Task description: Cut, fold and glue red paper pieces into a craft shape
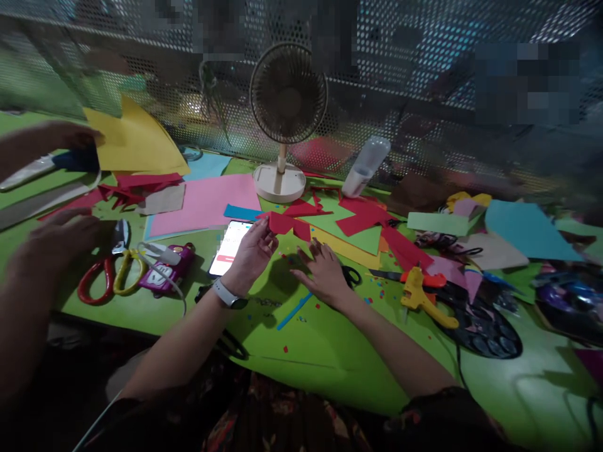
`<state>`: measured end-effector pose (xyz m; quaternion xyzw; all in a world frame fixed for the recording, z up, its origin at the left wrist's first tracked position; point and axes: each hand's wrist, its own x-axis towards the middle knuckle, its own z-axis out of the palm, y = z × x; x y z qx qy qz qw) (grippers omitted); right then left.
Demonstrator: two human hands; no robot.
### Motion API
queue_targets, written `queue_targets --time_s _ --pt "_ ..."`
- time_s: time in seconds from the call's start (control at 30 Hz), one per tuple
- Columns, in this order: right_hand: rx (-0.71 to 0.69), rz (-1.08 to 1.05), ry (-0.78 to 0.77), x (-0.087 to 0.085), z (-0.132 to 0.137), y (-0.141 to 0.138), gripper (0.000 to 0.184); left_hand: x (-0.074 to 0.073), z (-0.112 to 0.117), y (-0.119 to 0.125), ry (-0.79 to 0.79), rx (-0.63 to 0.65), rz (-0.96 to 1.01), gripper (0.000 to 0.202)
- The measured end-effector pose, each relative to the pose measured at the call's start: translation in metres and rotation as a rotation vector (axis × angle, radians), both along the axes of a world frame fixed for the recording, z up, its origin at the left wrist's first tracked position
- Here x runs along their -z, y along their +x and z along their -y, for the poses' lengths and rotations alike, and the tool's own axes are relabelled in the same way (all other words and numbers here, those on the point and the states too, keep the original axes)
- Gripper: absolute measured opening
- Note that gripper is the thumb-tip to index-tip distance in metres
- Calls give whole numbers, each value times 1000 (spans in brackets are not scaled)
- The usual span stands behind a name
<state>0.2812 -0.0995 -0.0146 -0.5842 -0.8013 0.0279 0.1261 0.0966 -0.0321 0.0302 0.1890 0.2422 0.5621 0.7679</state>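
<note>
Light is dim, and the green table (330, 351) is the brightest surface. The left hand (252, 251) and right hand (323, 273) throw soft shadows nearward, so light comes from far above. Another person's hand (51, 242) at the left is motion-blurred. The far mesh screen (424, 125) is soft, with pixelated patches, and the edges bow.
</note>
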Motion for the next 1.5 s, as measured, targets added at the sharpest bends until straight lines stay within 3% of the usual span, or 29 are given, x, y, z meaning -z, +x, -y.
queue_targets --time_s 0.13,0.4,0.5,0.73,0.87,1.13,1.5 --pt "68 -375 -28 -11 6 5 55 3 -3 -2 13 -12 -6 17" --pt "308 -1553 -282 -29 -7 22 36 6 -5 -2 -13 -30 -50 17" --pt "326 -1747 -355 -36 -10 27 35 5 -4 0 -17 -24 -60 19" --pt "315 -1780 -390 -45 -10 29 29 0 -3 3 -19 3 -85 18" --pt "300 -1726 -334 -46 -8 29 32 5 6 10 -27 -1 -142 18" --pt "246 -1390 -136 -55 3 17 57 10 37 27 -115 150 -150 18" --pt "113 -966 -91 -55 23 -1 59 16 45 30 -142 224 -122 10"
